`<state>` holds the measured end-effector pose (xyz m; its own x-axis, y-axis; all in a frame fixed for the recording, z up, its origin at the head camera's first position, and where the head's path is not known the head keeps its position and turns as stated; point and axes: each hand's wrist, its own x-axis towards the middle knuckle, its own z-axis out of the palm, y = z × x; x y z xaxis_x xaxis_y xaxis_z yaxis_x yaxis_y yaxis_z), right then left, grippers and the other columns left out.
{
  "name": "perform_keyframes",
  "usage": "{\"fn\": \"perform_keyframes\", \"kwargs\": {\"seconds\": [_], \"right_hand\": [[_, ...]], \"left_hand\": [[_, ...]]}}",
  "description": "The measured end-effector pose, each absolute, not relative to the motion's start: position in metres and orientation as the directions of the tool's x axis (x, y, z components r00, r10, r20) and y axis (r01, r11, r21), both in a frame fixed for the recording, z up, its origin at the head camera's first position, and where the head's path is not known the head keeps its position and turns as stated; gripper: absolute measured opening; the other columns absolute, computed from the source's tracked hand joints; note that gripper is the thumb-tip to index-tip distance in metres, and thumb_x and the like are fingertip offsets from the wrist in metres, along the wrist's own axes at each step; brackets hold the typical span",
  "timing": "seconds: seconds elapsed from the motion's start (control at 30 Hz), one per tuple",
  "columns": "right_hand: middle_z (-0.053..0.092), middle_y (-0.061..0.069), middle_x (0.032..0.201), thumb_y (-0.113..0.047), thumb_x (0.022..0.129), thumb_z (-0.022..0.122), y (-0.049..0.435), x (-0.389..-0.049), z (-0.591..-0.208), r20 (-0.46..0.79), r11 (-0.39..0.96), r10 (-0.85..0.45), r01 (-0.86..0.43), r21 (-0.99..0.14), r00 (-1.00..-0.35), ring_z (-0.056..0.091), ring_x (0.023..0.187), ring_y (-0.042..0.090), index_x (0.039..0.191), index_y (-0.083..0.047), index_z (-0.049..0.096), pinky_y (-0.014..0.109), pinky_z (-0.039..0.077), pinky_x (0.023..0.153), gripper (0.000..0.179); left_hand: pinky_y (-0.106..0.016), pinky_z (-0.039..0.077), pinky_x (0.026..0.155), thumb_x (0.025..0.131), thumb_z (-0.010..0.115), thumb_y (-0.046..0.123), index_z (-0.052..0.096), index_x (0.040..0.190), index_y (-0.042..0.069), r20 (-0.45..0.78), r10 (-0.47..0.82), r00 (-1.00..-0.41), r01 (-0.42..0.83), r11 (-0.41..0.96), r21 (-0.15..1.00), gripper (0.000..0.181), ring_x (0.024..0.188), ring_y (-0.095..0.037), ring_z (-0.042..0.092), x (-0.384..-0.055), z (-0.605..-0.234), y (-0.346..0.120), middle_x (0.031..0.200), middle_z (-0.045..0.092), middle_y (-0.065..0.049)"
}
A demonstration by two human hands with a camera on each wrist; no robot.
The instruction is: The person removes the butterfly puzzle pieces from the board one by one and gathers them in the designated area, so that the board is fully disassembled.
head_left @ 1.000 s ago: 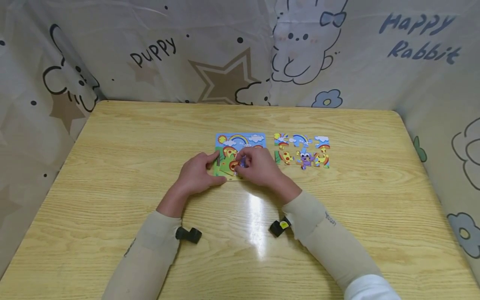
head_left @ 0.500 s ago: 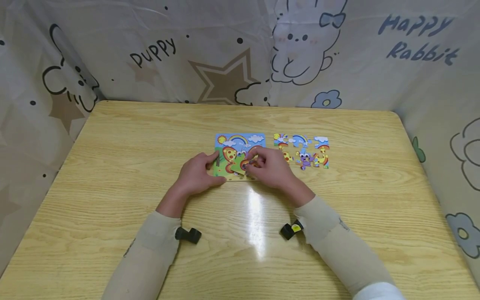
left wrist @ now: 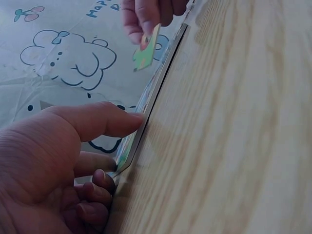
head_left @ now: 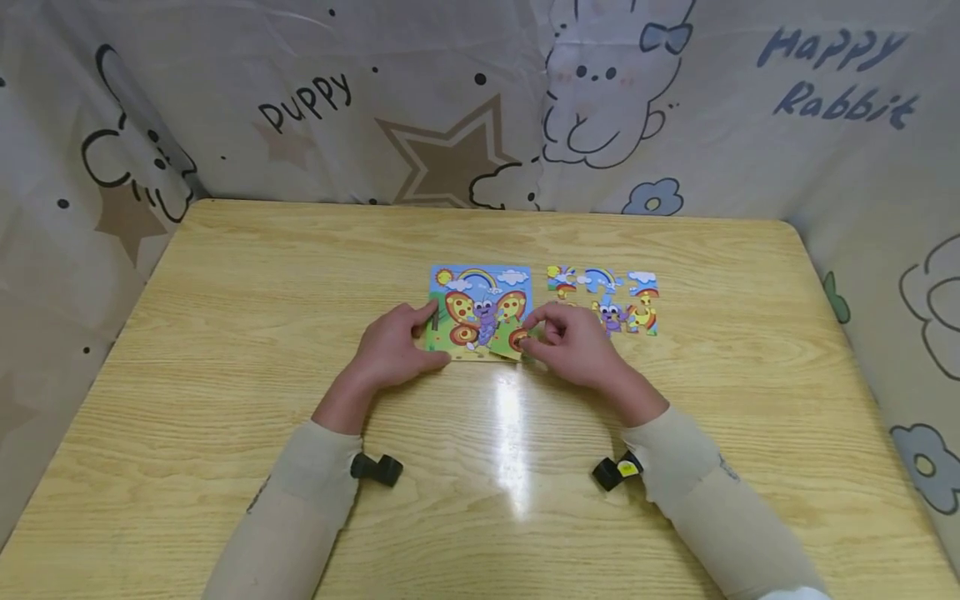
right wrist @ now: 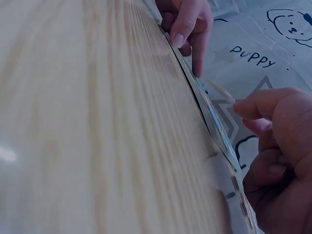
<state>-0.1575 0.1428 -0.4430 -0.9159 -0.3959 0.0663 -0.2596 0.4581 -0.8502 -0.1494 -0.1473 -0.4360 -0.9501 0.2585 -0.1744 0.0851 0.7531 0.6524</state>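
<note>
A picture puzzle board with a purple butterfly, a sun and a rainbow lies at the middle of the table. My left hand holds its near left corner, thumb on the near edge and index finger along the left side. Between thumb and fingertips, my right hand pinches a green puzzle piece with a red and yellow ring on it. That piece overlaps the board's near right corner in the head view. In the left wrist view the green puzzle piece is tilted up above the board's surface.
Right of the board lie several loose puzzle pieces in two rows; my right hand partly covers the lower row. The wooden table reaches back to a printed curtain, which also hangs at both sides.
My right hand has moved right across the board with the green puzzle piece, from its middle to the near right corner, uncovering the butterfly. The left hand has stayed still.
</note>
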Motion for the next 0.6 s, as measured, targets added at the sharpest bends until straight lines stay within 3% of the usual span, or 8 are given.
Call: {"fn": "perform_keyframes", "kwargs": {"seconds": [0.6], "right_hand": [[0.039,-0.002,0.055,-0.028,0.089,0.079,0.187,-0.149,-0.441,0.003,0.578,-0.425,-0.274,-0.769,-0.905,0.035,0.051,0.014,0.098,-0.019,0.076,0.035,0.034,0.058,0.013]], "left_hand": [[-0.039,0.040,0.075,0.077,0.083,0.035,0.039,0.154,0.012,-0.192,0.255,-0.948,0.072,0.757,0.649,0.090,0.083,-0.025,0.047,-0.150,-0.435,-0.146,0.100,0.055,-0.011]]}}
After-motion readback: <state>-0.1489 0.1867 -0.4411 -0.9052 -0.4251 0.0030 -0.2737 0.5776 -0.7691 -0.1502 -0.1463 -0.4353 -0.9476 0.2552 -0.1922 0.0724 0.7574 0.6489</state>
